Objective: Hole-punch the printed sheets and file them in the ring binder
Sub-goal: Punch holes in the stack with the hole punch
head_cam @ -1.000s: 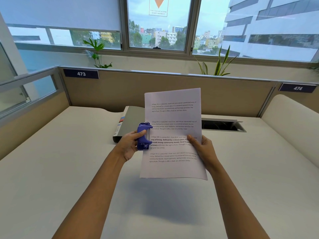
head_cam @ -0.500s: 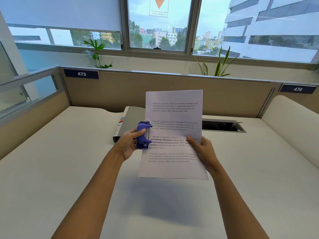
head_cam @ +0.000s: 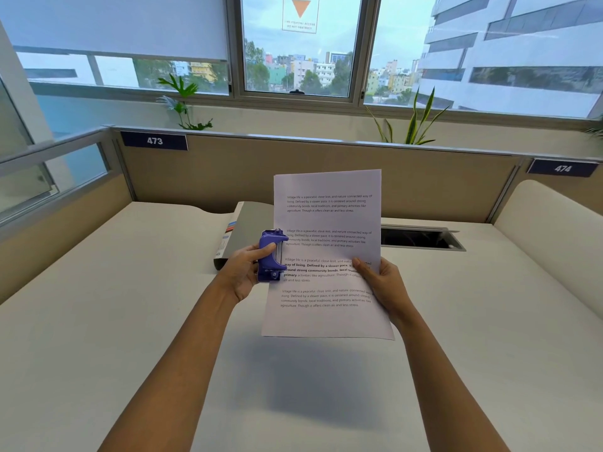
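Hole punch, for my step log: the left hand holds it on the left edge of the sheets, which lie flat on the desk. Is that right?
Not quite. In the head view the sheets are not flat on the desk; the right hand holds them up above it. The left hand does hold the hole punch on their left edge.

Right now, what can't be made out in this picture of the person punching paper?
Head view only:
1. Any holes in the printed sheets: the purple hole punch covers that edge.
2. The ring binder: its right part is behind the sheets.
3. The window sign: small print blurred.
4. The right hand: its fingers are behind the sheets.
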A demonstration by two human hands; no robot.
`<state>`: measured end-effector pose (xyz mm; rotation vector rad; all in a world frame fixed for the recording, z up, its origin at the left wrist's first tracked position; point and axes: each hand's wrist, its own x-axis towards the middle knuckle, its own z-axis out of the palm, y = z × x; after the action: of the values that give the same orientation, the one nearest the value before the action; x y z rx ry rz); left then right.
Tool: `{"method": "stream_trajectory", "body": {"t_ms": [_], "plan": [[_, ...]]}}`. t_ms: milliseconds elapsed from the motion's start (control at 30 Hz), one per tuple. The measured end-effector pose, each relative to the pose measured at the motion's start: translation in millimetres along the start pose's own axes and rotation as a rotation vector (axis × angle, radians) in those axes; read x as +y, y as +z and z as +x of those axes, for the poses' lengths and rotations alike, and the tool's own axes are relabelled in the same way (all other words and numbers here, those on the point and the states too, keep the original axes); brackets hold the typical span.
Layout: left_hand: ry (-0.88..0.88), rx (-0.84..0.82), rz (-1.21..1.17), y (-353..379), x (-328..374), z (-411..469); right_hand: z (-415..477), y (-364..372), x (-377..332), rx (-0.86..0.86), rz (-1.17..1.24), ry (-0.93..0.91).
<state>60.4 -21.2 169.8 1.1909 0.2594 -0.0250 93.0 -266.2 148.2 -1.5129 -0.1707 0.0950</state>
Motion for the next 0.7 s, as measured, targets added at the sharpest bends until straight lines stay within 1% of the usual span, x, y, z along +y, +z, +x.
{"method": "stream_trajectory", "body": {"t_ms": [300,533,700], "plan": [[0.001,0.063,0.019,-0.9,-1.5,2.4,0.6,-0.2,-0.9,0.003,-0.011,0.005],[-0.011,0.049,0.009,-0.9,1.4,1.5,1.0,0.0,0.6,0.013,0.001,0.016],[-0.022,0.069,-0.02,-2.9,1.3,1.0,-0.4,0.5,-0.6,0.007,-0.004,0.018]]}}
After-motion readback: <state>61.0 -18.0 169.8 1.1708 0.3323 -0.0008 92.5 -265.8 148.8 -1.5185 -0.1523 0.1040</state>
